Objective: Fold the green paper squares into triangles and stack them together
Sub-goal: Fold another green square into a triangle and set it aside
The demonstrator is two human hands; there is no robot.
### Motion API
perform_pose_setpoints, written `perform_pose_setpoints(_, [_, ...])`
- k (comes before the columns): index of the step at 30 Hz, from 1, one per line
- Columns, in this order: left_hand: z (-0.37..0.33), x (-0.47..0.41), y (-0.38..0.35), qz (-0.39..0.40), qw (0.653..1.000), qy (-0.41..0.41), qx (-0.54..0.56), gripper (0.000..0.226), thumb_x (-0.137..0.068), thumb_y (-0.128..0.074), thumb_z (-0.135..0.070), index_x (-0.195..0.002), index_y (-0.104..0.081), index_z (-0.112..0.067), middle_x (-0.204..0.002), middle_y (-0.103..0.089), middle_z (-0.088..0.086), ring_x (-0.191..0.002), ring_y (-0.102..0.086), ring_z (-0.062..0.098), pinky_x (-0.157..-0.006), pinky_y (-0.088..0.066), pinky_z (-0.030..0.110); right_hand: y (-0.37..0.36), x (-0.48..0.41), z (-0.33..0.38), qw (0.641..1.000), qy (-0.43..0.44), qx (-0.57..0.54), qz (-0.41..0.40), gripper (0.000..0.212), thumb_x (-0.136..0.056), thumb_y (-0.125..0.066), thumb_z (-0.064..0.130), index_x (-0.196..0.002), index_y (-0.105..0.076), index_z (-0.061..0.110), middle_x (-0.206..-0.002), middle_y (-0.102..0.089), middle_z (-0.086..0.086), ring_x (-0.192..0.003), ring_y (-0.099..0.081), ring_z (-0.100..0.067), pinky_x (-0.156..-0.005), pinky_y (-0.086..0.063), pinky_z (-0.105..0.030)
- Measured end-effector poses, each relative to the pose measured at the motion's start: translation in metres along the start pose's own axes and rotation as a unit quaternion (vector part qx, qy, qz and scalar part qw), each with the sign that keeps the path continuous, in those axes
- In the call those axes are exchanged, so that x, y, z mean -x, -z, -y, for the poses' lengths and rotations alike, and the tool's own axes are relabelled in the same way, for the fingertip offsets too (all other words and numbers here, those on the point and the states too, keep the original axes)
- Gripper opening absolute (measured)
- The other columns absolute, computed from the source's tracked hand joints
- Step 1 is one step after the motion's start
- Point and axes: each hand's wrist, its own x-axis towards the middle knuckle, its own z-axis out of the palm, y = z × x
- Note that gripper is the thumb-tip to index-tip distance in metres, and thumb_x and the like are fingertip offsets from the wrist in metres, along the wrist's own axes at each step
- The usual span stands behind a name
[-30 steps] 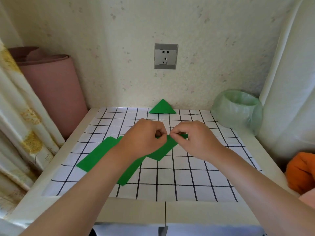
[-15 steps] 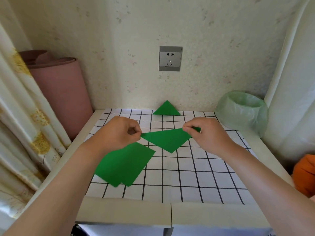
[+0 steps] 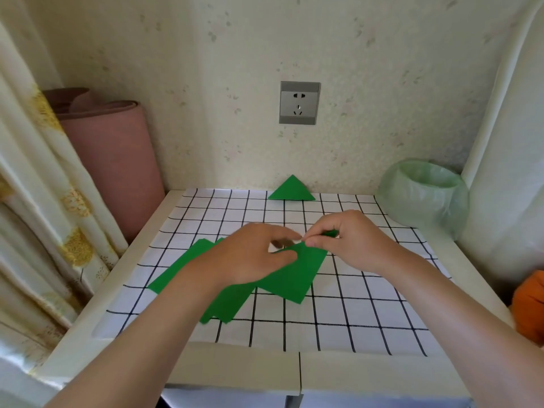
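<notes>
**Work surface.** White table (image 3: 206, 366) against a speckled cream wall, covered by a white sheet with a black grid (image 3: 353, 304).

**Item 1: folded green paper triangle (image 3: 291, 190).** Lies at the far edge of the grid sheet, just below the grey wall socket (image 3: 299, 103), with its apex towards the wall. It is well apart from both hands.

**Item 2: loose green paper sheet (image 3: 294, 275).** Sits mid-table between the hands, with its near corner pointing towards the person. Its left part overlaps Item 3.

**Item 3: stack of flat green paper squares (image 3: 176, 269).** Lies left of centre on the grid, slightly fanned and partly covered by the left forearm.

**Right hand (image 3: 350, 242).** Fingers are curled, with thumb and forefinger pinching the upper corner of the loose sheet. A sliver of green shows between the fingers.

**Left hand (image 3: 250, 257).** Lies over the left part of the loose sheet, fingers reaching towards the right hand's pinch. Motion blur hides whether it grips the paper, so this cannot be told.

**Surroundings.**
- Rolled pink mat (image 3: 117, 172), standing upright at the left by a patterned cream curtain (image 3: 44, 201).
- Round bin lined with a pale green plastic bag (image 3: 424, 195), at the far right corner.
- Orange object (image 3: 530, 304), at the right edge and mostly out of frame.
</notes>
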Motion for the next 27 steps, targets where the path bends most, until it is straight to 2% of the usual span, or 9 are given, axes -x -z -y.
perform_pose_setpoints(3, [-0.003, -0.007, -0.008, -0.005, 0.999, 0.01, 0.038, 0.012, -0.092, -0.063, -0.026, -0.092, -0.074, -0.031, -0.075, -0.067, -0.014, -0.064, -0.055, -0.005, -0.065, -0.042, 0.018, -0.002, 0.002, 0.0, 1.0, -0.007, -0.014, -0.011, 0.011, -0.082, -0.079, 0.026, -0.088, -0.076, 0.036, -0.084, -0.073, 0.019, -0.083, -0.067, 0.002, -0.077, -0.049, -0.019])
perform_pose_setpoints(5, [-0.004, -0.011, -0.008, -0.02, 0.997, 0.035, 0.065, 0.012, -0.091, -0.064, -0.022, -0.089, -0.075, -0.025, -0.071, -0.066, -0.012, -0.059, -0.053, -0.004, -0.062, -0.041, 0.018, -0.002, 0.003, -0.004, 0.999, -0.016, -0.007, -0.047, 0.017, -0.084, -0.077, 0.03, -0.097, -0.073, 0.039, -0.084, -0.071, 0.017, -0.082, -0.066, -0.004, -0.078, -0.051, -0.027])
perform_pose_setpoints(8, [0.002, -0.016, -0.007, -0.024, 0.989, 0.095, 0.109, 0.012, -0.088, -0.065, -0.021, -0.089, -0.076, -0.024, -0.08, -0.073, -0.009, -0.073, -0.067, 0.006, -0.072, -0.053, 0.024, -0.001, 0.004, -0.011, 0.992, -0.014, 0.021, -0.121, 0.032, -0.09, -0.07, 0.022, -0.118, -0.064, 0.035, -0.092, -0.068, 0.016, -0.085, -0.06, -0.002, -0.082, -0.048, -0.024])
perform_pose_setpoints(10, [0.006, -0.018, -0.006, -0.061, 0.976, 0.147, 0.148, 0.011, -0.088, -0.065, -0.021, -0.091, -0.075, -0.022, -0.086, -0.075, -0.005, -0.08, -0.07, 0.012, -0.077, -0.056, 0.028, -0.002, 0.006, -0.012, 0.987, 0.002, 0.056, -0.152, 0.047, -0.089, -0.066, 0.013, -0.129, -0.055, 0.033, -0.108, -0.06, 0.016, -0.095, -0.056, -0.002, -0.088, -0.045, -0.022])
perform_pose_setpoints(12, [0.008, -0.021, -0.004, -0.097, 0.951, 0.2, 0.216, 0.011, -0.091, -0.061, -0.018, -0.093, -0.072, -0.018, -0.088, -0.074, 0.001, -0.077, -0.071, 0.015, -0.071, -0.058, 0.027, -0.004, 0.011, -0.012, 0.988, 0.037, 0.085, -0.121, 0.06, -0.082, -0.061, 0.002, -0.132, -0.05, 0.033, -0.123, -0.051, 0.014, -0.112, -0.05, -0.004, -0.099, -0.04, -0.022])
perform_pose_setpoints(15, [0.005, -0.024, -0.003, -0.071, 0.885, 0.231, 0.398, 0.019, -0.099, -0.047, -0.01, -0.108, -0.064, -0.008, -0.093, -0.076, 0.01, -0.08, -0.074, 0.023, -0.069, -0.06, 0.031, -0.01, 0.015, -0.012, 0.984, 0.091, 0.147, -0.038, 0.069, -0.069, -0.056, -0.005, -0.124, -0.053, 0.036, -0.138, -0.04, 0.011, -0.132, -0.036, -0.011, -0.112, -0.028, -0.028])
perform_pose_setpoints(19, [0.003, -0.025, -0.003, -0.036, 0.825, 0.21, 0.523, 0.022, -0.103, -0.04, -0.006, -0.115, -0.058, -0.002, -0.103, -0.073, 0.017, -0.088, -0.073, 0.026, -0.072, -0.061, 0.032, -0.018, 0.014, -0.016, 0.979, 0.098, 0.178, -0.033, 0.051, -0.073, -0.077, 0.012, -0.112, -0.059, 0.038, -0.145, -0.037, 0.008, -0.136, -0.031, -0.015, -0.114, -0.028, -0.039])
perform_pose_setpoints(24, [0.001, -0.023, -0.01, -0.014, 0.869, 0.165, 0.466, 0.024, -0.102, -0.043, -0.006, -0.123, -0.055, -0.007, -0.104, -0.074, 0.015, -0.094, -0.073, 0.027, -0.083, -0.06, 0.036, -0.015, 0.008, -0.019, 0.984, 0.095, 0.119, -0.097, 0.016, -0.079, -0.077, 0.036, -0.094, -0.072, 0.036, -0.135, -0.053, 0.009, -0.127, -0.043, -0.013, -0.108, -0.033, -0.037])
perform_pose_setpoints(27, [-0.001, -0.021, -0.013, -0.007, 0.894, 0.134, 0.427, 0.028, -0.1, -0.049, -0.006, -0.126, -0.057, -0.011, -0.106, -0.074, 0.01, -0.093, -0.073, 0.024, -0.082, -0.06, 0.031, -0.014, 0.007, -0.016, 0.991, 0.062, 0.078, -0.092, 0.018, -0.083, -0.068, 0.051, -0.087, -0.074, 0.035, -0.132, -0.055, 0.015, -0.126, -0.044, -0.008, -0.105, -0.032, -0.031])
